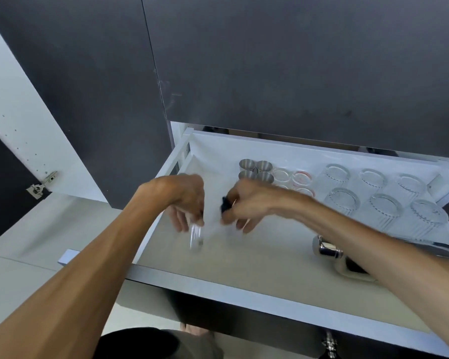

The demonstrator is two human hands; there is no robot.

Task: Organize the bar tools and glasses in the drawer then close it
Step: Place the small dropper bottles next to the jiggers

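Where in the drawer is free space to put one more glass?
Free: the liner between the hands and the front edge, and the back-left corner beside the steel cups. Crowded: the right side, with ribbed glasses and a shaker.

clear ribbed glasses, brushed metal cups, matt drawer liner

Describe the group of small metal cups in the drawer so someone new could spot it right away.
Start at the open white drawer and look to its back wall, left of the rows of upturned ribbed glasses. The four metal cups stand there in a tight square, the only dull steel, opaque pieces beside clear glassware.
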